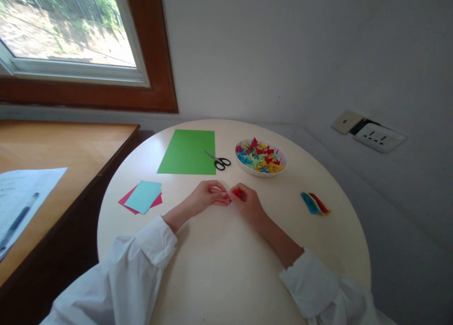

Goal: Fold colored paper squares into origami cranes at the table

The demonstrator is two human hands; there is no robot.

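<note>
Over the middle of the round table, my left hand [208,194] and my right hand [248,202] meet almost fingertip to fingertip. Between them is a small red folded paper [237,192], mostly covered by my fingers. My right hand is closed round it, and the left thumb and fingers pinch its left end. Just beyond lie black-handled scissors [222,163], their blades over the edge of a green sheet of paper [187,153]. A white bowl [262,174] full of small folded paper cranes [260,156] in several colours stands behind my right hand.
Square blue and red paper sheets [144,196] are stacked at the left of the white table [215,268]. Flat folded paper pieces [314,204] lie at the right. A wooden desk [81,148] at left bears a printed sheet and a pen [19,220]. Walls stand behind and right.
</note>
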